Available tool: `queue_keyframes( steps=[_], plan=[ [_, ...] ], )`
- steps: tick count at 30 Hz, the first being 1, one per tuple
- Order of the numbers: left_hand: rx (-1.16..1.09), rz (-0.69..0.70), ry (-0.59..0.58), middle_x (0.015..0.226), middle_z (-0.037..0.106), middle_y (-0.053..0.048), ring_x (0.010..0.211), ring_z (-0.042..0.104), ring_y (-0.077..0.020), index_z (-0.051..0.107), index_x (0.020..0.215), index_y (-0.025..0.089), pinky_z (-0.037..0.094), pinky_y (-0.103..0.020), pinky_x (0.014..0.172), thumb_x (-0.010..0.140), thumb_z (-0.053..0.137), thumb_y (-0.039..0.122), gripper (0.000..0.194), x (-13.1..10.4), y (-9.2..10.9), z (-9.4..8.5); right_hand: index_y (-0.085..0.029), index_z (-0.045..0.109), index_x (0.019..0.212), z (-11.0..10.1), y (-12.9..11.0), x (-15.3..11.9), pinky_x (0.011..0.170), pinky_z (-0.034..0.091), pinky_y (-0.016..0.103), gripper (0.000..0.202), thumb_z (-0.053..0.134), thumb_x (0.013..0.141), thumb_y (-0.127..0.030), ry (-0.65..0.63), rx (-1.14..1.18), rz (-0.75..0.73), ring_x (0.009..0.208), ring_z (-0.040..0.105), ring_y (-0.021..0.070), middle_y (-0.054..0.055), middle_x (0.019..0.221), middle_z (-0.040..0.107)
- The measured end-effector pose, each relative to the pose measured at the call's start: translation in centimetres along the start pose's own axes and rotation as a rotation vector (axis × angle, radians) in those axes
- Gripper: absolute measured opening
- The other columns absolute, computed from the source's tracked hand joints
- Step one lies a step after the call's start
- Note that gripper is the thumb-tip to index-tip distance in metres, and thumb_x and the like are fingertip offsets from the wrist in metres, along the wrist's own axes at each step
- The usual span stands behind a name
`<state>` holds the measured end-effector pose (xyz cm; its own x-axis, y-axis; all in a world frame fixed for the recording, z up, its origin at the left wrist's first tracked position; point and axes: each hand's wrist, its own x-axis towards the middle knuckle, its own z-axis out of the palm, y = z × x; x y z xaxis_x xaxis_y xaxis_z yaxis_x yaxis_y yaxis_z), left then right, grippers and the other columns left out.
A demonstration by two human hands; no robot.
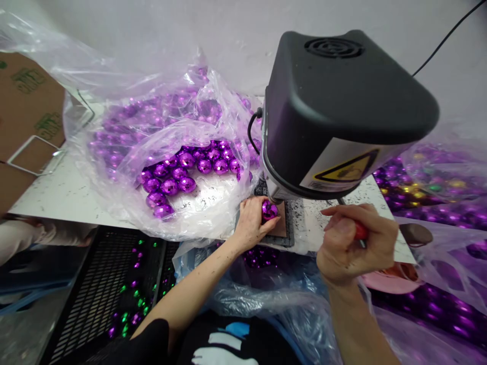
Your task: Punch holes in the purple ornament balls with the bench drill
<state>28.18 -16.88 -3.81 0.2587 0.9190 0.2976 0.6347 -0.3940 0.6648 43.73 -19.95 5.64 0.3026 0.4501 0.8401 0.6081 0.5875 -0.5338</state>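
Note:
My left hand (253,220) is closed round a shiny purple faceted ball (270,210), which sits low under a black bench drill press (342,101) with a warning label. The ball rests over a brown board (280,228) on the machine's dark base. Its contact with the machine's tip is hidden behind the housing. My right hand (353,243) grips the red-knobbed lever (360,230) on the machine's right side. Left of my left hand, many purple balls (178,175) spill from the mouth of a clear plastic bag (125,167).
Dark specks cover parts of the white table (64,195). A cardboard box (28,111) stands far left, above a black crate (91,284) with small green and purple balls. Another plastic bag (266,304) hangs at the front. More bagged balls (437,304) and a pink container (399,284) lie right.

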Motion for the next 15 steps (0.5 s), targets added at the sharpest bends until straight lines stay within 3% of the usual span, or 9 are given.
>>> queue_keyframes(
  steps=[7,15],
  plan=[
    [-0.002,0.005,0.025,0.108,0.062,-0.008,0.104,0.057,-0.0255,0.052,0.113,0.019,0.038,-0.04,0.094,0.088,0.069,0.034,0.034,0.1,0.0,0.1,-0.022,0.064,0.095,1.1,0.7,-0.5,0.053,0.047,0.03,0.014,0.059,0.083,-0.019,0.107,0.082,-0.014,0.054,0.05,0.0111,-0.002,0.059,0.045],
    [0.004,0.012,0.017,0.107,0.062,-0.008,0.104,0.056,-0.0251,0.052,0.112,0.019,0.038,-0.04,0.094,0.088,0.069,0.034,0.033,0.1,0.1,0.0,-0.019,0.064,0.088,1.4,1.2,-1.1,0.051,0.047,0.028,0.008,0.058,0.085,-0.022,0.112,0.086,-0.005,0.053,0.049,0.0092,-0.001,0.058,0.047]
  ],
)
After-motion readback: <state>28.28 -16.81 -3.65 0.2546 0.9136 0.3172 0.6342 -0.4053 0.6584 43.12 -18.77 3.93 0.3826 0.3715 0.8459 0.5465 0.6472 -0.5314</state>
